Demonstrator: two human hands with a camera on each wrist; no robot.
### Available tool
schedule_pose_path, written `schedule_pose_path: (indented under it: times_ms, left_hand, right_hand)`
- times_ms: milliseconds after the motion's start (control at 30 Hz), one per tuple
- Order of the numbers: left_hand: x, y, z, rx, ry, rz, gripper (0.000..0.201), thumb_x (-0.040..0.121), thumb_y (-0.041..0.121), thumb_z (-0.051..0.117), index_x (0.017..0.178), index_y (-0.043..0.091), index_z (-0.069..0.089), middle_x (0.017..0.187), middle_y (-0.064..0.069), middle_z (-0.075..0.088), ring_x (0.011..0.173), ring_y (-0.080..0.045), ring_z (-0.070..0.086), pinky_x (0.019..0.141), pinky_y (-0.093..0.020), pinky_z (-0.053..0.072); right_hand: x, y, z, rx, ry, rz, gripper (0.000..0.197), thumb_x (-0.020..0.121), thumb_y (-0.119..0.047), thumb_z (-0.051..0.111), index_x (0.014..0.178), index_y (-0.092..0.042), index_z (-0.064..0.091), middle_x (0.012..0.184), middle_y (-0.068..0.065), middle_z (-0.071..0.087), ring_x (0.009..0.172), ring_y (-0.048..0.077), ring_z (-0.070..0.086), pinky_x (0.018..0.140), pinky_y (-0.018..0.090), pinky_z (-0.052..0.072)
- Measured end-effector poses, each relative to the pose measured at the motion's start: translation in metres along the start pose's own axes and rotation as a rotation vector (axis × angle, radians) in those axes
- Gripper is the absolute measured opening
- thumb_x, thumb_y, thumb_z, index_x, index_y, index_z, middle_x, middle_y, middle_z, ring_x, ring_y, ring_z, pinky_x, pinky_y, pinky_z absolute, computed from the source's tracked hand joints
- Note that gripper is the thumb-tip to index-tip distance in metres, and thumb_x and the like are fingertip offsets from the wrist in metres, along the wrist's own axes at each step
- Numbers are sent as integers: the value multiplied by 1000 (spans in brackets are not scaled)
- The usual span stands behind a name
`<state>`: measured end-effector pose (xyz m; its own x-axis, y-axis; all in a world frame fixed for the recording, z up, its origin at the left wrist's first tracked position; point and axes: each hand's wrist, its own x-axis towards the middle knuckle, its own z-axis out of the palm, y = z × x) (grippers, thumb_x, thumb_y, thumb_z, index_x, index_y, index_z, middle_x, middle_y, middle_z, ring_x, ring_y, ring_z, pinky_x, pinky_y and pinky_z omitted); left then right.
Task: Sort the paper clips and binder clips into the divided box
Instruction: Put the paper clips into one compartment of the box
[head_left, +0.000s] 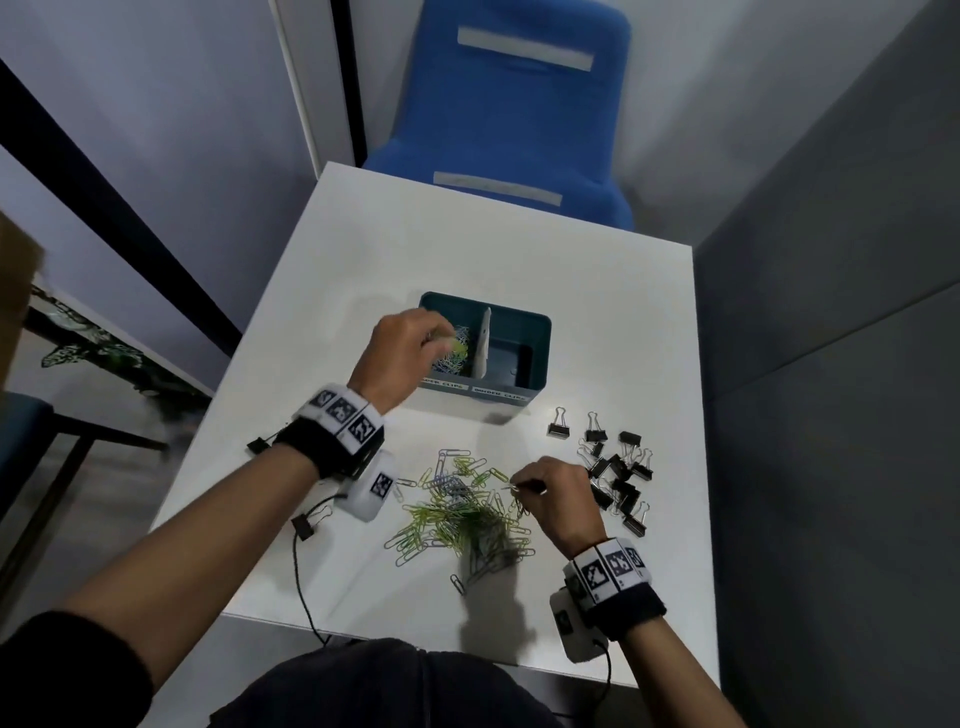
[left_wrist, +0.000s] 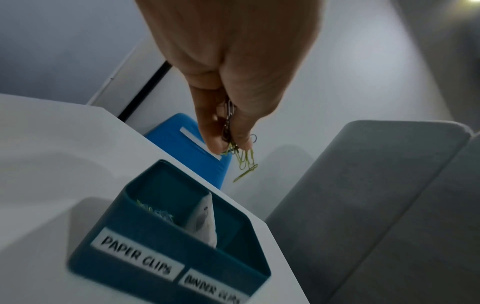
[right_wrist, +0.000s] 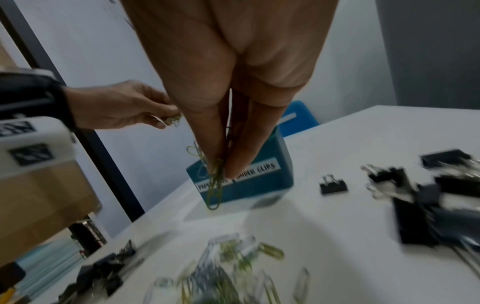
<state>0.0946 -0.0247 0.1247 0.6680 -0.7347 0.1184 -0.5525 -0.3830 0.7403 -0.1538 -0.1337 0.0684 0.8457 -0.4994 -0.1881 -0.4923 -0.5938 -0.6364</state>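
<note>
at the far left edge of the white bench (head_left: 597, 322), below and left of the left wrist in the head view, a lone black binder clip (head_left: 303, 526) lies by a dark cable. just right of it and higher in the frame, the left hand (head_left: 402, 348) hangs over the left compartment of the divided box (head_left: 537, 332), arm reaching forward from the lower left, wrist raised, fingers pointing down. its thumb and fingertips pinch a small bunch of green and grey paper clips (left_wrist: 244, 156), which dangle below the fingers above that compartment. the compartment, labelled "paper clips" on the front wall, already holds a heap of coloured clips (head_left: 454, 353). a white divider (head_left: 484, 340) stands upright in the middle of the teal box; the right compartment, labelled for binder clips, looks dark inside and its contents cannot be told.

lower centre of the head view, a loose pile of paper clips (head_left: 462, 509) spreads on the bench in front of the box. the right hand (head_left: 553, 499) sits at the pile's right edge, fingers pointing down, thumb and fingertips pressed narrowly together round a few green clips (right_wrist: 215, 185) that hang from them above the pile. to the right of that hand, near it, a cluster of black binder clips (head_left: 618, 473) lies on the bench, one clip (head_left: 559, 423) apart at its upper left.
</note>
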Motion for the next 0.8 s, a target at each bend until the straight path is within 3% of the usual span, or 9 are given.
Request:
schedule_pose_path:
  times_ms: [133, 200, 300, 367, 467, 600, 633, 700, 800]
  left_hand:
    - [28, -5, 2, 45, -33, -106, 23, 82, 23, 74, 103, 15, 71, 99, -1, 71, 86, -15, 64, 84, -34, 53]
    - [26, -11, 4, 106, -50, -160, 33, 82, 26, 75, 113, 16, 68, 110, -2, 70, 96, -19, 65, 88, -36, 53]
    - [4, -17, 10, 164, -32, -208, 26, 88, 20, 68, 113, 18, 67, 110, -1, 70, 93, -19, 66, 83, -32, 52]
    - [-21, -25, 19, 169, -101, -222, 19, 90, 16, 65, 109, 18, 68, 103, -2, 71, 84, -17, 66, 79, -31, 53]
    - [-61, -45, 34, 159, -249, -233, 20, 89, 11, 64, 108, 15, 69, 102, -4, 72, 85, -16, 67, 86, -34, 55]
    - [-104, -68, 46, 210, -359, -279, 22, 89, 14, 63, 111, 17, 67, 106, -4, 71, 90, -18, 67, 84, -35, 55]
    - [-115, -73, 48, 236, -383, -286, 24, 90, 17, 62, 113, 19, 65, 110, -3, 69, 93, -19, 65, 83, -36, 55]
    - [-133, -81, 50, 299, -439, -287, 31, 90, 25, 61, 120, 20, 58, 117, -1, 60, 103, -22, 60, 83, -37, 51]
    - [-156, -91, 56, 330, -565, -308, 62, 84, 38, 69, 135, 15, 42, 130, -5, 41, 115, -24, 50, 87, -40, 49]
  right_hand:
    - [28, -34, -28, 14, 28, -80, 13, 76, -4, 77, 85, -14, 78, 84, 1, 75, 73, 10, 68, 76, 25, 57]
    - [47, -55, -43, 22, 65, -139, 11, 77, -4, 76, 84, -12, 77, 83, 1, 74, 71, 11, 67, 74, 22, 55]
    - [81, -89, -60, -46, 95, -190, 8, 80, -4, 73, 81, -11, 77, 79, 0, 71, 69, 9, 60, 70, 11, 43]
    - [105, -106, -63, -60, 125, -201, 10, 80, -3, 71, 80, -12, 77, 81, 1, 73, 71, 11, 62, 71, 17, 47]
    - [137, -122, -61, -116, 158, -229, 18, 75, 3, 67, 76, -12, 76, 78, 5, 73, 74, 21, 66, 71, 31, 55]
    - [153, -120, -54, -228, 94, -194, 25, 80, -9, 72, 105, -15, 73, 95, 7, 69, 85, 23, 63, 70, 25, 42]
    - [152, -114, -50, -230, 96, -194, 29, 80, -12, 73, 108, -16, 71, 98, 6, 68, 85, 21, 63, 71, 26, 45]
    - [141, -102, -39, -193, 98, -200, 21, 80, -14, 74, 101, -16, 71, 95, 3, 69, 80, 17, 64, 73, 29, 54]
    - [107, -78, -20, -183, -1, -199, 4, 82, -15, 72, 83, -14, 69, 85, -1, 66, 71, 13, 60, 69, 28, 55]
